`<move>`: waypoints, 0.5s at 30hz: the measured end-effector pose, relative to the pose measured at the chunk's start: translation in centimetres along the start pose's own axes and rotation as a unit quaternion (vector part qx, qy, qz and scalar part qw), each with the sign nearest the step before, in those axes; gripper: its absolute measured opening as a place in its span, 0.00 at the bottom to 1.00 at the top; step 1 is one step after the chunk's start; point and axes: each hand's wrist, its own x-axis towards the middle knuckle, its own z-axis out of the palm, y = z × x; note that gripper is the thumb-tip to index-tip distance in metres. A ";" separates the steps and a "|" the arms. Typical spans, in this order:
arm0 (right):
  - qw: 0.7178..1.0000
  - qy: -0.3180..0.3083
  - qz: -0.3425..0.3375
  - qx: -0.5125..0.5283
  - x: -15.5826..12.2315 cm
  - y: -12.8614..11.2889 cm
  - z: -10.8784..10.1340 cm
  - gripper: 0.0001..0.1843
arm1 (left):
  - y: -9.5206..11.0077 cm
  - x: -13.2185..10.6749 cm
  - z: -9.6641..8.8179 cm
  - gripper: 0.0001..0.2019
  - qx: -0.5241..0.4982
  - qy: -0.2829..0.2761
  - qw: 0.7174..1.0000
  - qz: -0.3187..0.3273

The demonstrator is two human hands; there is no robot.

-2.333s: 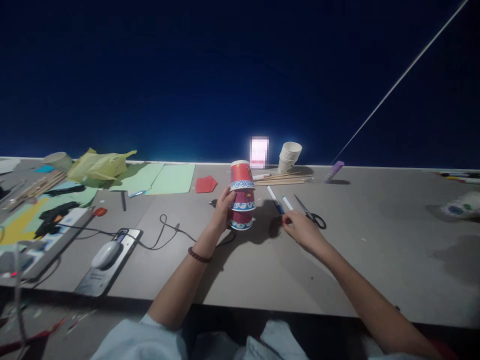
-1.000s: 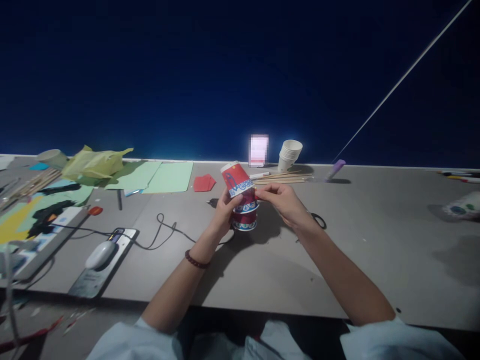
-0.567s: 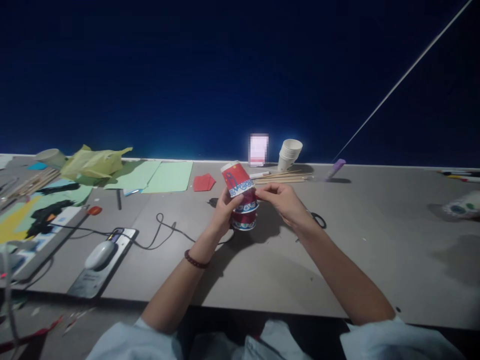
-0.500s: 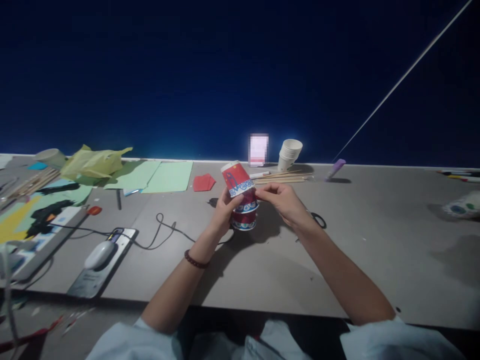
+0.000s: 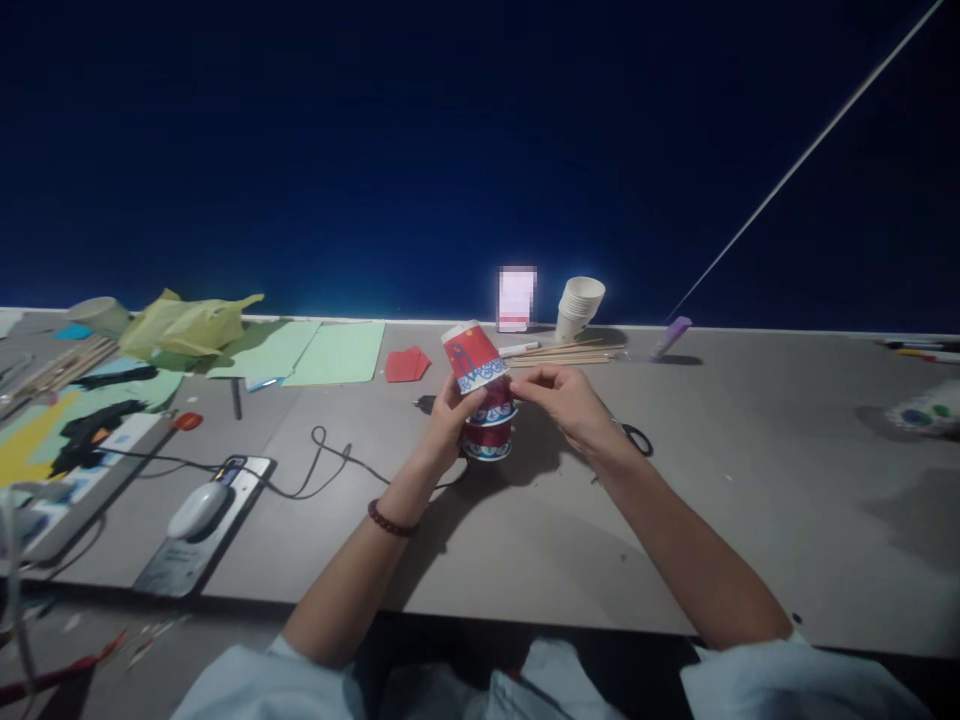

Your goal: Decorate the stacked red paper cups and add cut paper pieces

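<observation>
Above the grey table, my left hand (image 5: 450,420) is wrapped round a stack of decorated paper cups (image 5: 475,358), upside down and tilted to the left. Red and dark red bands with blue-and-white patterned rims cover the cups. My right hand (image 5: 559,395) is closed in a pinch at the stack's right side, where the middle cup meets the top one. Whatever lies between its fingertips is too small to make out. Beyond the right wrist, the black handle of scissors (image 5: 637,439) shows. A dark tool tip with a cable (image 5: 426,403) lies partly hidden behind my left hand.
White paper cups (image 5: 580,305) stand stacked at the back, near wooden sticks (image 5: 562,354) and a purple glue tube (image 5: 672,338). Red paper (image 5: 407,364) and green sheets (image 5: 337,353) lie left of them. A power strip (image 5: 97,490) and a phone (image 5: 180,560) are at left.
</observation>
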 end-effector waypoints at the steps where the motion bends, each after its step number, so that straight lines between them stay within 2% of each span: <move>1: 1.000 0.000 0.001 -0.003 0.0 0.0 0.0 0.09 | 0.0 0.0 0.0 0.26 0.002 0.000 1.000 0.000; 15: 0.999 0.022 -0.008 -0.025 -0.4 -0.2 0.3 0.08 | -0.2 0.2 -0.1 0.27 -0.002 0.015 1.000 0.006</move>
